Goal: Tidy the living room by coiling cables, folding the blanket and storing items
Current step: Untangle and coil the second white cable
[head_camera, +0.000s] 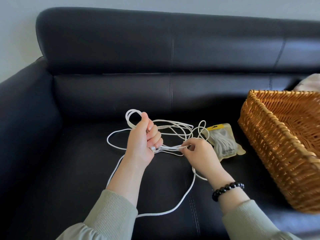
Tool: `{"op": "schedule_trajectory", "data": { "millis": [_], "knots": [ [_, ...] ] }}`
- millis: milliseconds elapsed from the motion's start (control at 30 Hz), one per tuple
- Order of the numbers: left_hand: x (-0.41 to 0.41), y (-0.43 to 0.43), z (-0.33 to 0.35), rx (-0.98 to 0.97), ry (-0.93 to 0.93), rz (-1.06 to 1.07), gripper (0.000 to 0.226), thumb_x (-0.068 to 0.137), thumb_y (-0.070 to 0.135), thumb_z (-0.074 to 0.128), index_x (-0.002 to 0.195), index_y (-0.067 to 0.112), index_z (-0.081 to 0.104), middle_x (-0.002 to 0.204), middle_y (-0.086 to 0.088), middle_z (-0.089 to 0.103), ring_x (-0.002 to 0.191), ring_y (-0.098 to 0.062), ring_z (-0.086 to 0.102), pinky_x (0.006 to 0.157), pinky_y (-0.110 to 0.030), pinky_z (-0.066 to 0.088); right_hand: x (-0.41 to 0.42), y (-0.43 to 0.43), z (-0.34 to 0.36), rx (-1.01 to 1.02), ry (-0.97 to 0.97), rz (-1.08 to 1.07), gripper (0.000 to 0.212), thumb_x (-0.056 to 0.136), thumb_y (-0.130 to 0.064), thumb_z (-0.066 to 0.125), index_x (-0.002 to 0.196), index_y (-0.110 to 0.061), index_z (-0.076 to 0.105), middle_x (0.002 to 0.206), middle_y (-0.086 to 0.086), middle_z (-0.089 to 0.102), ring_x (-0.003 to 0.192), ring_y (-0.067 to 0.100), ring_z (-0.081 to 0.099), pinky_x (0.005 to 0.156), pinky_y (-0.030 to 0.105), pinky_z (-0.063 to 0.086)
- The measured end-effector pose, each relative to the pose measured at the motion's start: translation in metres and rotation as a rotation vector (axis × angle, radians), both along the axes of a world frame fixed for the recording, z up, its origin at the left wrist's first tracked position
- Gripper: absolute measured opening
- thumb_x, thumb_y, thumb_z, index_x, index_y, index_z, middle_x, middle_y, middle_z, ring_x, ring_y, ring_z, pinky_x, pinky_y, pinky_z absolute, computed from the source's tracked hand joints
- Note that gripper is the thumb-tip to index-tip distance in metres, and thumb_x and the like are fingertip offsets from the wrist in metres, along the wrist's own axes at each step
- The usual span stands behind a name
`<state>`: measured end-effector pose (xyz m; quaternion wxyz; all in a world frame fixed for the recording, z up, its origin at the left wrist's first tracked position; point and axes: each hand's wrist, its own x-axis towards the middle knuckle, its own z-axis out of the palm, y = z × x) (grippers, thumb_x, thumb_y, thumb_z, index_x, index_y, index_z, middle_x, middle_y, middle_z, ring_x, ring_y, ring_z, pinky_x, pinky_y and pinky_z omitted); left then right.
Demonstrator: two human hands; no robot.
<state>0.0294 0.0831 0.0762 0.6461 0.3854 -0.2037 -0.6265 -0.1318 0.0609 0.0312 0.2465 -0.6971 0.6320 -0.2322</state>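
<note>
Cable [169,148], white, long, part-coiled. Several loops are held in the closed fist of the left grip [143,141], above the middle of the sofa [86,170] seat. Just beside it, the right grip [199,153] pinches a few strands between thumb and fingertips. The slack lies loose and crosses itself, trailing to the seat's front edge and reaching a packaged cable pouch [223,142] near the wicker basket [277,161] at the right end.

Risks, as judged:
- Crossed slack may knot when drawn in.
- Held loops may spill if the fist eases.
- A snagged strand may drag the pouch.

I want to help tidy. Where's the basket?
In the head view, the wicker basket sits on the sofa at the right, beside the yellow cable pouch.
</note>
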Motion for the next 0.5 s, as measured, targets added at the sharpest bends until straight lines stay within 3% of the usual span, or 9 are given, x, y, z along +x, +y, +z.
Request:
{"op": "schedule_trajectory", "data": {
  "millis": [67, 133, 200, 233, 300, 367, 500],
  "knots": [
    [0.000, 0.000, 0.000, -0.008, -0.020, -0.030, 0.051, 0.102, 0.040, 0.039, 0.058, 0.015, 0.033, 0.046, 0.004, 0.020, 0.037, -0.009, 0.016, 0.039, -0.023, 0.020, 0.005, -0.004, -0.003, 0.106, -0.164, -0.050, 0.014, 0.088, -0.012, 0.055, 0.084, -0.021, 0.065, 0.075, -0.001, 0.064, 0.072, 0.014, 0.059, 0.058, 0.020, 0.042],
    [0.000, 0.000, 0.000, -0.001, -0.077, -0.065, 0.050, 0.102, 0.038, 0.039, 0.059, 0.015, 0.032, 0.046, 0.004, 0.021, 0.036, -0.009, 0.017, 0.040, -0.023, 0.019, 0.008, -0.008, -0.002, 0.220, -0.575, -0.151, 0.030, 0.086, 0.003, 0.046, 0.081, -0.017, 0.067, 0.089, 0.007, 0.070, 0.089, 0.021, 0.065, 0.071, 0.025, 0.049],
    [-0.001, 0.000, -0.002, 0.022, -0.162, -0.097, 0.049, 0.103, 0.036, 0.041, 0.059, 0.015, 0.032, 0.045, 0.004, 0.022, 0.036, -0.009, 0.017, 0.041, -0.025, 0.018, 0.008, -0.011, 0.002, 0.251, -0.923, -0.249, 0.027, 0.087, 0.003, 0.046, 0.081, -0.010, 0.069, 0.096, 0.013, 0.070, 0.096, 0.024, 0.065, 0.078, 0.030, 0.051],
    [-0.003, 0.000, -0.003, 0.032, -0.204, -0.111, 0.049, 0.103, 0.035, 0.041, 0.059, 0.015, 0.032, 0.045, 0.004, 0.023, 0.036, -0.009, 0.018, 0.041, -0.025, 0.018, 0.007, -0.013, 0.003, 0.221, -0.963, -0.277, 0.021, 0.089, -0.003, 0.051, 0.083, -0.010, 0.070, 0.094, 0.010, 0.072, 0.093, 0.023, 0.065, 0.079, 0.032, 0.052],
    [-0.006, 0.000, -0.005, 0.054, -0.278, -0.121, 0.049, 0.103, 0.032, 0.042, 0.058, 0.014, 0.033, 0.044, 0.004, 0.024, 0.036, -0.010, 0.018, 0.041, -0.025, 0.019, 0.007, -0.014, 0.001, 0.096, -0.831, -0.306, 0.012, 0.089, -0.011, 0.059, 0.091, -0.011, 0.071, 0.081, 0.001, 0.073, 0.081, 0.017, 0.066, 0.078, 0.031, 0.054],
    [-0.007, 0.000, -0.005, 0.078, -0.337, -0.114, 0.049, 0.102, 0.031, 0.044, 0.058, 0.014, 0.033, 0.043, 0.004, 0.025, 0.035, -0.010, 0.019, 0.040, -0.024, 0.019, 0.008, -0.012, 0.003, -0.015, -0.723, -0.292, 0.018, 0.088, -0.008, 0.062, 0.105, -0.011, 0.066, 0.076, -0.004, 0.071, 0.072, 0.012, 0.061, 0.073, 0.023, 0.052],
    [-0.007, -0.002, -0.007, 0.119, -0.437, -0.095, 0.049, 0.101, 0.032, 0.046, 0.058, 0.014, 0.035, 0.042, 0.003, 0.026, 0.035, -0.011, 0.020, 0.039, -0.024, 0.021, 0.013, -0.007, 0.016, -0.159, -0.601, -0.096, 0.039, 0.091, 0.000, 0.055, 0.122, -0.023, 0.052, 0.100, -0.013, 0.068, 0.076, -0.007, 0.061, 0.067, 0.004, 0.046]
  ]
}}
